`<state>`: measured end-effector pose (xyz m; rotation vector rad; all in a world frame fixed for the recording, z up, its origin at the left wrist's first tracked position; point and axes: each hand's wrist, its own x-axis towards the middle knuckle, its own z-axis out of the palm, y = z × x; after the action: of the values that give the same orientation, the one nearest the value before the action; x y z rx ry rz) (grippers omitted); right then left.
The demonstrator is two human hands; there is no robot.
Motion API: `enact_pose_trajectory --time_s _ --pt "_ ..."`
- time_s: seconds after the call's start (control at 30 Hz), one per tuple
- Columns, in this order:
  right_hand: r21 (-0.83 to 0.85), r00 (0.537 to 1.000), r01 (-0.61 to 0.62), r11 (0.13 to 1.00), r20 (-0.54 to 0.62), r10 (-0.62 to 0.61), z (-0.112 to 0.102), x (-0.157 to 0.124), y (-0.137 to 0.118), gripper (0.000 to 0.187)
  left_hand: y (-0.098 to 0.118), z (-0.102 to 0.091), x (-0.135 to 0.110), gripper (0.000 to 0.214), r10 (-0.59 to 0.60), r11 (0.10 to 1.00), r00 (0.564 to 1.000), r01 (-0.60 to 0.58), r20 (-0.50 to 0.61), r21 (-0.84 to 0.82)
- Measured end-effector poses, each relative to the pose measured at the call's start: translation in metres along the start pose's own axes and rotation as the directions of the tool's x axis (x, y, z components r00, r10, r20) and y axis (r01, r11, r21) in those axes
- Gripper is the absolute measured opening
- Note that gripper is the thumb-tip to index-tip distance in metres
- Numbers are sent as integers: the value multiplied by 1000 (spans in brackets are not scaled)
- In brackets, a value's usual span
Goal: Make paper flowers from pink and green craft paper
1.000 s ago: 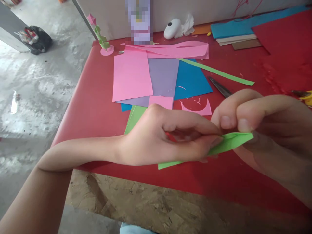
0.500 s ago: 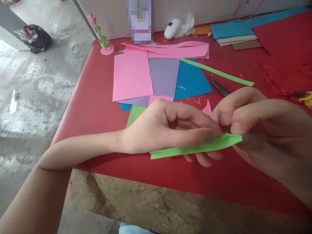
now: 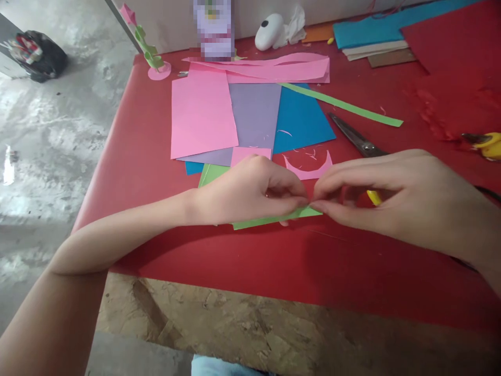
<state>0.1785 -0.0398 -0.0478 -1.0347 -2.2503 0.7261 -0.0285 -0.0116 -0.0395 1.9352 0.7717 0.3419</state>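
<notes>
My left hand (image 3: 250, 190) and my right hand (image 3: 395, 196) meet fingertip to fingertip over a folded green paper strip (image 3: 270, 219), both pinching it just above the red table covering (image 3: 156, 172). The strip lies low and nearly flat, its left end sticking out under my left hand. A larger green sheet (image 3: 211, 174) lies partly hidden behind my left wrist. Something yellow (image 3: 373, 197) shows under my right palm; I cannot tell what it is.
Pink (image 3: 201, 115), purple (image 3: 254, 117) and blue (image 3: 301, 120) sheets lie behind my hands, with a curved pink offcut (image 3: 309, 169), scissors (image 3: 356, 138) and a long green strip (image 3: 344, 106). A paper flower (image 3: 146, 47) stands far left. More paper is stacked back right (image 3: 376, 49).
Both hands have lowered the green strip toward the table and moved it left. My right fingers now pinch its end with the palm turned down. The view has tilted slightly.
</notes>
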Motion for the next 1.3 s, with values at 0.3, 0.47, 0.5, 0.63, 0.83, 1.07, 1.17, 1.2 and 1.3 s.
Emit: enact_pose_trajectory --time_s 0.3,0.47,0.5,0.63,0.83,1.07,1.17,1.2,1.3 --pt "-90 994 -105 990 -43 102 18 -9 19 8 -26 -2 11 12 -39 989 999 37 13 142" --pt "-209 1000 -13 978 -22 8 25 -13 24 9 -32 6 9 11 102 938 995 -91 -15 335" --pt "-214 1000 -5 977 -18 1 26 -13 25 10 -32 7 9 12 117 931 993 -100 -26 351" --pt "-223 999 -27 974 -29 21 30 -13 26 9 -32 8 11 13 80 934 997 -66 -23 351" --pt "-193 998 -62 979 -15 60 31 -14 23 8 -27 10 12 10 -2 949 999 14 -40 315" --pt "-183 996 -86 979 19 91 30 -14 22 10 -27 11 11 9 9 928 999 8 -42 373" --pt "-204 998 -56 977 13 60 29 -14 24 10 -26 13 12 10 18 912 998 8 -58 410" --pt "-214 999 -50 976 10 54 29 -14 24 10 -26 14 12 10 20 910 998 8 -64 414" --pt "-240 998 -61 969 0 63 29 -14 23 10 -25 16 13 11 23 907 996 14 -82 420"
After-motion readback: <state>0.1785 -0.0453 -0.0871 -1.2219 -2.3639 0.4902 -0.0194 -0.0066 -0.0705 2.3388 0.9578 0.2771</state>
